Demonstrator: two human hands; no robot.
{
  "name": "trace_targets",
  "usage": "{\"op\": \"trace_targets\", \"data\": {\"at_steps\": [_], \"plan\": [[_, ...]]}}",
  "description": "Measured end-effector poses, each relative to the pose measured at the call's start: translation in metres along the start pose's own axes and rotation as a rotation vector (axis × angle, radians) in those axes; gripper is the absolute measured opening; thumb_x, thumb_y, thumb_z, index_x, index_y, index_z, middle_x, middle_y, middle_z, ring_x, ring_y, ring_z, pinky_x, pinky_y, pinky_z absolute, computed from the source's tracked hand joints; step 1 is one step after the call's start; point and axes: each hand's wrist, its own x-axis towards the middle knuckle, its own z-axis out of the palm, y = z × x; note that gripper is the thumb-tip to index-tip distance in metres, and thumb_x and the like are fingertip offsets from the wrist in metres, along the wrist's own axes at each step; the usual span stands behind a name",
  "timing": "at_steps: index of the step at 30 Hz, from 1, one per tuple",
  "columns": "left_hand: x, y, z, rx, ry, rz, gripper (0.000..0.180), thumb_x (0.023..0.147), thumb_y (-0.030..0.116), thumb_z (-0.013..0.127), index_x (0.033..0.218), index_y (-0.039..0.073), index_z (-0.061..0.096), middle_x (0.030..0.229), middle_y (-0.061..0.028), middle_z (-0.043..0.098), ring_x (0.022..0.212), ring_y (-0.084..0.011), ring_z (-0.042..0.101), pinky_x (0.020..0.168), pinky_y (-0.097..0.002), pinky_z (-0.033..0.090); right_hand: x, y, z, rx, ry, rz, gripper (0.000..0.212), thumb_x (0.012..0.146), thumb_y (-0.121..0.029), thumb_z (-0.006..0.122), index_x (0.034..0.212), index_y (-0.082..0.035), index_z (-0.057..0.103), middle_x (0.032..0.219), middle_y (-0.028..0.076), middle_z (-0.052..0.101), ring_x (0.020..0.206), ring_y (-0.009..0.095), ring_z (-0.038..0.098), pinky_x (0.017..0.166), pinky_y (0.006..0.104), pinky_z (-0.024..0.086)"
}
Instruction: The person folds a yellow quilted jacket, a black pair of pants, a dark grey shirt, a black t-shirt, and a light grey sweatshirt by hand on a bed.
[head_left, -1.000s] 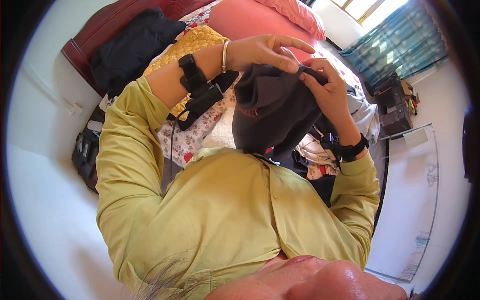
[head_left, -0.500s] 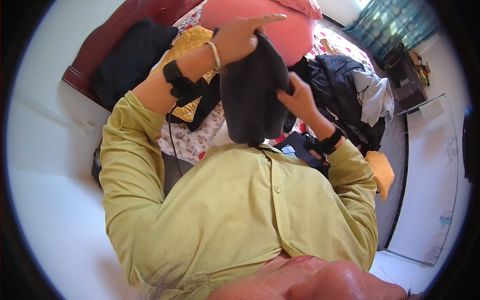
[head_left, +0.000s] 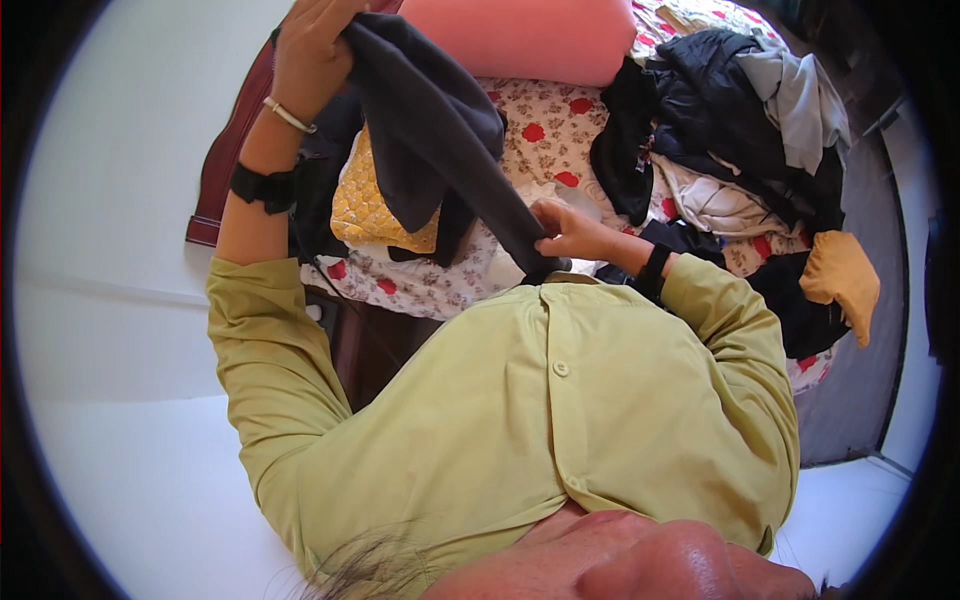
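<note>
A dark grey garment [head_left: 425,125] is stretched slantwise between my two hands, above the bed. My left hand [head_left: 315,55] is raised at the upper left, its fingers closed on one end of the cloth. Close to my chest, my right hand [head_left: 575,232] pinches the garment's narrow lower part between thumb and fingers. A wide fold hangs from its middle, over a yellow quilted cloth [head_left: 375,205]. What kind of garment it is I cannot tell.
A flowered bedsheet [head_left: 545,130] covers the bed, with a large pink bundle [head_left: 520,40] at the far side. To the right lie a black puffy jacket [head_left: 715,100], a light grey garment [head_left: 805,110] and an orange cloth [head_left: 840,280]. A dark red headboard [head_left: 225,180] stands at left.
My left hand has moved left and up, and my right hand has come lower, nearer my chest. Between them the garment has gone from hanging bunched to a long slanting stretch.
</note>
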Motion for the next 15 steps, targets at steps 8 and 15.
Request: {"op": "trace_targets", "data": {"at_steps": [8, 15], "plan": [[-0.014, -0.004, -0.018, 0.369, -0.170, 0.317, 0.044, 0.068, 0.008, 0.055, 0.111, 0.013, 0.056, 0.076, -0.0004, 0.051, 0.075, -0.0178, 0.051, 0.073, -0.0321, 0.042, -0.001, -0.008, -0.010, -0.550, 0.035, -0.376, 0.019, 0.065, -0.009, 0.059, 0.082, -0.002, 0.059, 0.074, 0.013, 0.050, 0.075, 0.028, 0.051, 0.067, 0.0347, 0.042], [-0.019, 0.024, -0.031, 0.351, -0.056, 0.442, 0.040, 0.066, 0.010, 0.060, 0.106, 0.015, 0.057, 0.076, -0.0018, 0.051, 0.073, -0.0180, 0.052, 0.074, -0.0342, 0.048, -0.010, -0.002, -0.046, -0.453, 0.224, -0.271, 0.019, 0.059, -0.012, 0.070, 0.072, -0.007, 0.057, 0.106, 0.011, 0.050, 0.102, 0.028, 0.045, 0.083, 0.0362, 0.038]]}}
